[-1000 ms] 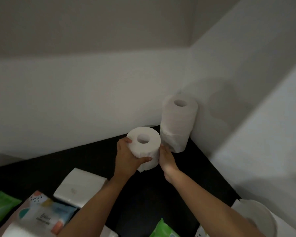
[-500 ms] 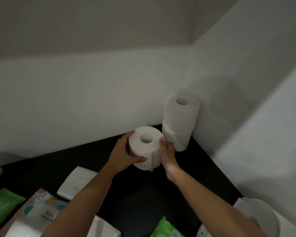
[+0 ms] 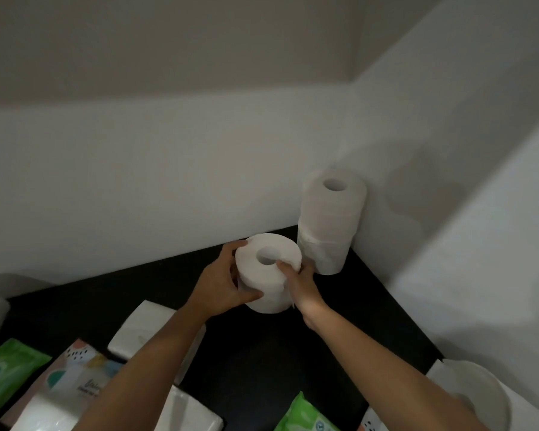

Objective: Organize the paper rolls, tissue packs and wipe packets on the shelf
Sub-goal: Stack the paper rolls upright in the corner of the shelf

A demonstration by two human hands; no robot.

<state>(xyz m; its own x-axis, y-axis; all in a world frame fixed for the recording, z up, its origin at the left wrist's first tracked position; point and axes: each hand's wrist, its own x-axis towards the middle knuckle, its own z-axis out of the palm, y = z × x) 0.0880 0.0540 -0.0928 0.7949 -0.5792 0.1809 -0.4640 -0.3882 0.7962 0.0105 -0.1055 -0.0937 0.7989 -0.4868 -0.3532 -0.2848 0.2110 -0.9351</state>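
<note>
We log the paper roll [image 3: 268,275] upright, low over the shelf [image 3: 262,353], just beside the corner stack [image 3: 330,219]; we cannot tell whether it touches down. The left grip [image 3: 221,283] wraps its side and the right grip [image 3: 301,286] pinches its top edge; we judge both steady it for grouping rolls together.

— Where's the white roll [image 3: 263,284]?
— Upright, hole up, just left of the stack of rolls [image 3: 330,225] in the corner of the shelf [image 3: 293,353].
— And the packs?
— Tissue packs [image 3: 143,329] and green wipe packets [image 3: 8,376] lie flat nearer the front.
</note>
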